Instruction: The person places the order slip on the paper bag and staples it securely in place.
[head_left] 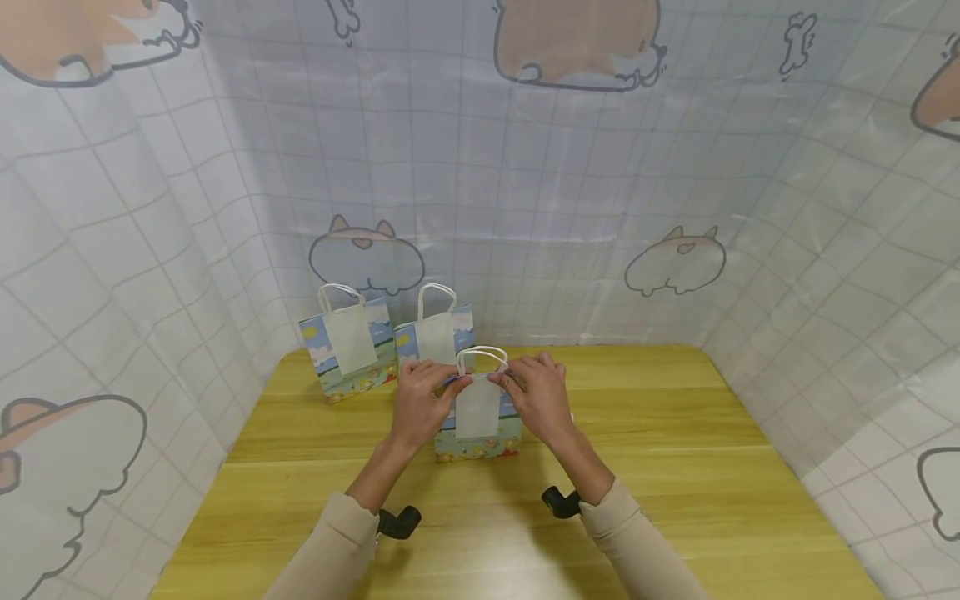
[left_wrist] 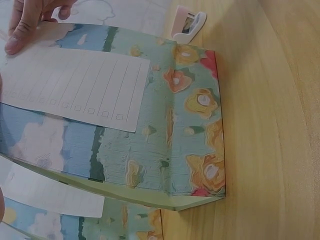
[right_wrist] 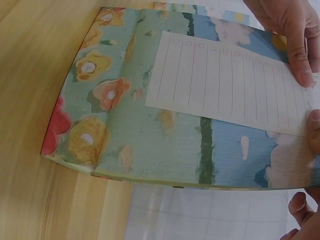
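Note:
A small paper gift bag with a painted flower meadow and sky stands upright on the table, its white handles looped upward. A white lined sheet with little checkboxes lies over its front and reaches the top edge. My left hand pinches the top edge left of the sheet's middle, thumb in front. On the other side my right hand pinches the same edge near the handle's right foot. The right wrist view shows the sheet flat against the bag between both hands.
Two similar bags with sheets on their fronts, a left one and a nearer one, stand behind to the left. A small pink-and-white stapler lies on the wooden table to the bag's right. A patterned curtain encloses the table.

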